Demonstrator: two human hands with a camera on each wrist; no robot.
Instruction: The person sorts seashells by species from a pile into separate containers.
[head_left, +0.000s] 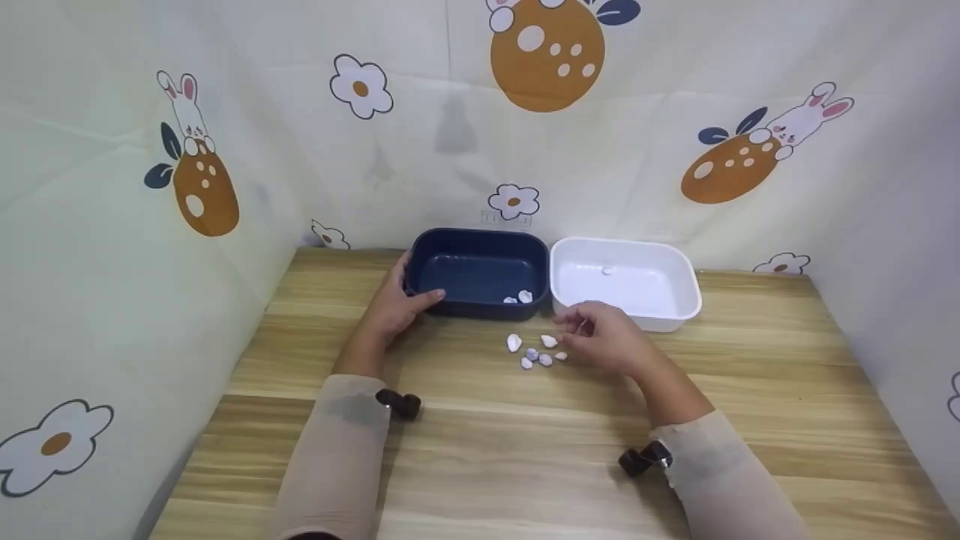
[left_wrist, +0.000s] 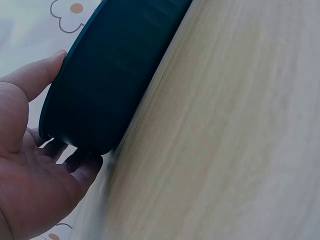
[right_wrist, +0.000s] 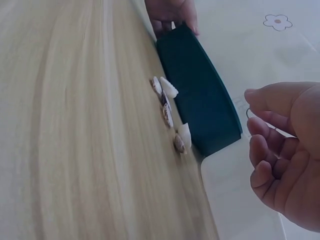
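Note:
My left hand (head_left: 394, 304) grips the left end of a dark blue tub (head_left: 480, 307), thumb over its front rim and fingers round the end wall. Two white seashells (head_left: 525, 296) lie in that tub's front right corner. My right hand (head_left: 607, 337) hovers before a white tub (head_left: 675, 324), fingers loosely bent and nothing visible between thumb and forefinger in the right wrist view. Close to its fingertips, a white shell (head_left: 549, 341) lies on the table among several small white and greyish shells (head_left: 532, 354). A single small shell (head_left: 607, 271) sits inside the white tub.
Both tubs stand side by side at the back of the wood-grain table (head_left: 480, 450), close to a patterned cloth wall (head_left: 420, 165). More cloth rises along the left and right sides of the table.

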